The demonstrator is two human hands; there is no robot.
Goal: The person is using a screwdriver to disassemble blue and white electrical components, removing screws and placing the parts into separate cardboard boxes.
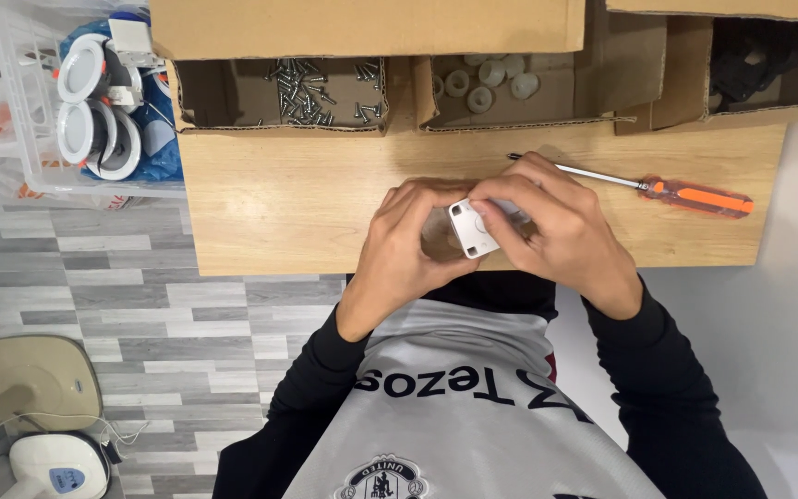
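A: Hands?
B: My left hand (408, 242) and right hand (551, 226) both pinched a small white plastic block (472, 227) over the bench (279, 199).
A: Boxes?
B: Open cardboard boxes behind: screws (311, 92), white rings (487, 81). Orange screwdriver (667, 191) lay right.

Three cardboard boxes (510, 83), one screwdriver (667, 191)

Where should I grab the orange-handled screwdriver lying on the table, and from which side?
Probably by the orange handle, coming from above with the right hand. The screwdriver lies flat on the wooden table, handle toward the right edge and clear of other things, while the thin metal shaft runs behind that hand, which with the left hand holds a small white part.
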